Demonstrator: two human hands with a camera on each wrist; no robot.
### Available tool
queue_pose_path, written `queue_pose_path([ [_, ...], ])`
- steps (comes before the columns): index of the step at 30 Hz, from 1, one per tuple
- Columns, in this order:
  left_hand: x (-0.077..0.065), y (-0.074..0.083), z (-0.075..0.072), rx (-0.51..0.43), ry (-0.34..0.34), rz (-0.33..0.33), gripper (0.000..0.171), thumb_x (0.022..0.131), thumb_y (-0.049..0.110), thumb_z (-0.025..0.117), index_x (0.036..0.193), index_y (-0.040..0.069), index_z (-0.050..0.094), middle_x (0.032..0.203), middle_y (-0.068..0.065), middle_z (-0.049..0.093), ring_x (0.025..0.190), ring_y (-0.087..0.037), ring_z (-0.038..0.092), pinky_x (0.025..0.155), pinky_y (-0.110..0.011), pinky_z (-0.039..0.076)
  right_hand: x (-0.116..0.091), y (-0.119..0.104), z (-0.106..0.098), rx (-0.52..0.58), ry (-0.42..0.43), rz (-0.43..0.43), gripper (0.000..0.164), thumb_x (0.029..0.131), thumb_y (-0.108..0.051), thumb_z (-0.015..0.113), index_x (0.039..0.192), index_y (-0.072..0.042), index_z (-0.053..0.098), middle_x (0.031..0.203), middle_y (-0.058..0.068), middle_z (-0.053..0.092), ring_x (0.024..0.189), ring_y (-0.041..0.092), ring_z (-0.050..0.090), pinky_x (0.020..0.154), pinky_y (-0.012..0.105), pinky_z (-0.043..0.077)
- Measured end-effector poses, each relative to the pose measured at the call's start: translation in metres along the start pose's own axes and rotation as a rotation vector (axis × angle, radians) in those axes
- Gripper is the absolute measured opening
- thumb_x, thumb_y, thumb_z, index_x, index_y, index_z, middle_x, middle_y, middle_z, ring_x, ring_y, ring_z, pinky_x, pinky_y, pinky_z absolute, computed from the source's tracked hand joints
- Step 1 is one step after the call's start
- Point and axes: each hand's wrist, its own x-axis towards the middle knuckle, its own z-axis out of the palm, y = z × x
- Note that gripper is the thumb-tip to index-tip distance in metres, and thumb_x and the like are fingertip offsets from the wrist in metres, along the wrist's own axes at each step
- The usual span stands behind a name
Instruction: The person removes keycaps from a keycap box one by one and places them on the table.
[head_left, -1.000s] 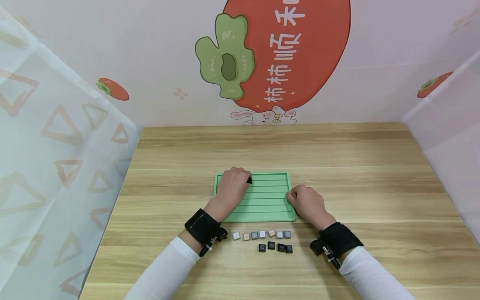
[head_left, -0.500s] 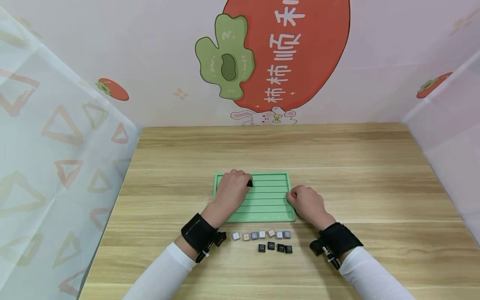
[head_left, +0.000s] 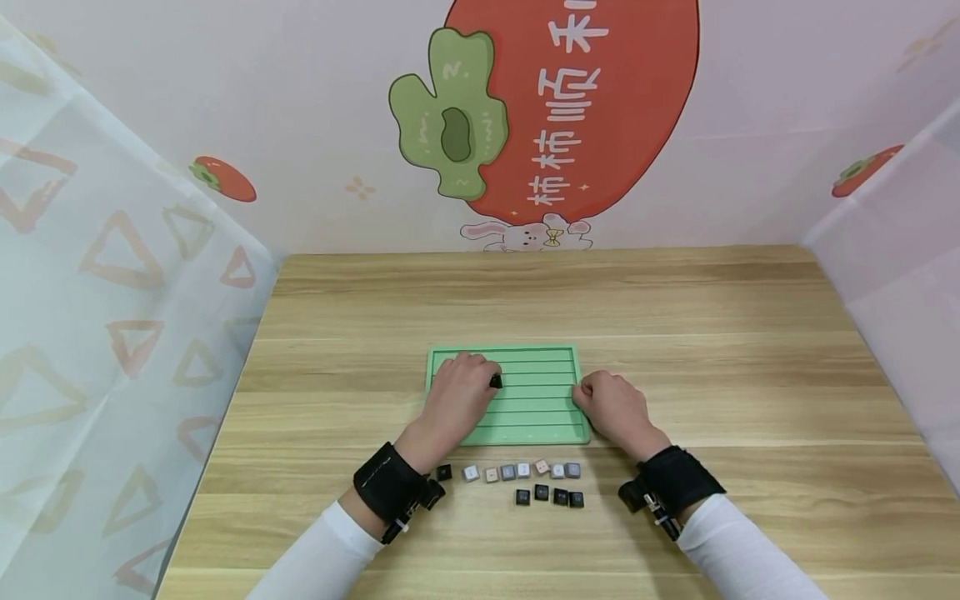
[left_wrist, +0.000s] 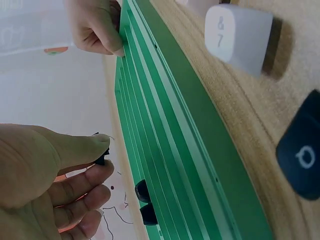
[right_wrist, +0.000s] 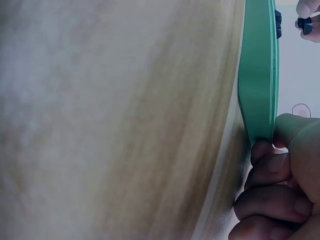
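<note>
My left hand [head_left: 461, 400] pinches a small black keycap [head_left: 496, 381] between thumb and fingers, over the left part of a green grooved tray [head_left: 536, 437]. In the left wrist view that black keycap [left_wrist: 101, 156] is held clear above the grooves. Two other black keycaps [left_wrist: 148, 214] sit in the tray, hidden by the hand in the head view. On the right, my right hand [head_left: 617, 410] grips the tray's side edge, its thumb on top; the right wrist view shows the curled fingers [right_wrist: 272, 202] against the tray wall [right_wrist: 257, 70].
In front of the tray lies a row of white, grey and beige keycaps [head_left: 523, 471], with a black keycap [head_left: 444, 472] at its left end. Closer to me are several black keycaps [head_left: 542, 492]. Beyond the wooden table [head_left: 675, 308] rises a printed backdrop [head_left: 330, 125].
My left hand has drawn back toward me over the tray with the black keycap. A black keycap beside the left wrist has come into view. The right hand stays put.
</note>
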Motion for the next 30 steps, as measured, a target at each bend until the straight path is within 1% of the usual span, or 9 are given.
queue_pose_path([
  [8, -0.007, 0.003, -0.001, -0.005, 0.023, 0.022, 0.017, 0.077, 0.016, 0.074, 0.094, 0.014, 0.072, 0.089, 0.000, 0.067, 0.083, -0.019, 0.059, 0.066, -0.032, 0.043, 0.000, 0.000, 0.000, 0.005, -0.002, 0.010, 0.046, 0.092, -0.026, 0.051, 0.051, -0.017, 0.032, 0.050, -0.007, 0.021, 0.044, 0.011, 0.022, 0.044, 0.026, 0.018],
  [13, -0.012, 0.004, -0.001, -0.010, 0.011, 0.022, 0.020, 0.077, 0.017, 0.074, 0.096, 0.014, 0.072, 0.092, -0.001, 0.068, 0.085, -0.020, 0.059, 0.067, -0.032, 0.044, 0.000, 0.000, 0.001, 0.000, -0.007, 0.018, 0.046, 0.092, -0.027, 0.051, 0.051, -0.016, 0.032, 0.050, -0.006, 0.021, 0.044, 0.011, 0.023, 0.044, 0.026, 0.018],
  [20, -0.019, 0.006, 0.001, -0.016, 0.019, 0.029, 0.024, 0.076, 0.018, 0.074, 0.099, 0.014, 0.072, 0.095, -0.001, 0.069, 0.086, -0.020, 0.059, 0.067, -0.032, 0.044, 0.001, 0.000, 0.001, -0.001, -0.013, 0.023, 0.046, 0.092, -0.028, 0.051, 0.051, -0.016, 0.033, 0.050, -0.006, 0.022, 0.044, 0.012, 0.024, 0.044, 0.027, 0.019],
  [26, -0.023, 0.008, 0.000, -0.011, 0.021, 0.046, 0.022, 0.076, 0.019, 0.075, 0.097, 0.015, 0.072, 0.094, 0.001, 0.069, 0.087, -0.018, 0.059, 0.070, -0.032, 0.045, 0.001, 0.000, 0.000, 0.001, -0.016, 0.022, 0.046, 0.092, -0.027, 0.051, 0.051, -0.016, 0.033, 0.049, -0.006, 0.022, 0.044, 0.012, 0.024, 0.044, 0.026, 0.019],
  [30, -0.026, 0.010, 0.001, -0.011, 0.005, 0.062, 0.021, 0.076, 0.019, 0.075, 0.096, 0.015, 0.071, 0.093, 0.001, 0.069, 0.088, -0.017, 0.058, 0.071, -0.032, 0.045, 0.001, 0.000, 0.000, 0.000, -0.014, 0.023, 0.045, 0.092, -0.027, 0.050, 0.051, -0.016, 0.033, 0.049, -0.006, 0.022, 0.044, 0.011, 0.024, 0.043, 0.026, 0.019],
])
